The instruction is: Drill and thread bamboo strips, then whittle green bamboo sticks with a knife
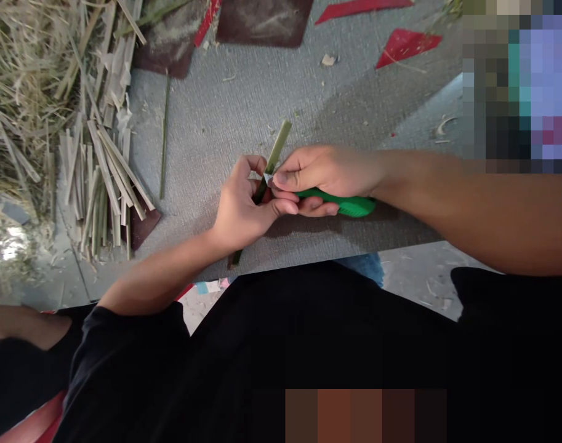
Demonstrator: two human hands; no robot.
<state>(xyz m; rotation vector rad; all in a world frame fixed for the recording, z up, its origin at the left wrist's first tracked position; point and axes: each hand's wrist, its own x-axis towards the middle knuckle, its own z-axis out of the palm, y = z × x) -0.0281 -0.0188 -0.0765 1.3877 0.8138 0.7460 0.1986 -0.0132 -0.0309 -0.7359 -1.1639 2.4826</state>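
Note:
A narrow green strip [279, 145] slants through the fingers of my left hand [244, 206], its pale upper end sticking out above and its dark lower end below, by the table edge. My right hand [324, 175] is closed round a green-handled knife [357, 206]. The small blade tip meets the strip between my two hands, right where the fingers of both come together. Part of the handle is hidden by my right fingers.
Loose shavings [26, 67] heap at the far left of the grey table [207, 104], beside a pile of cut strips [105, 184]. One thin strip [164, 135] lies apart. Red scraps [407, 46] and dark sheets [264, 21] lie at the back. Another person's arm [26, 326] shows at lower left.

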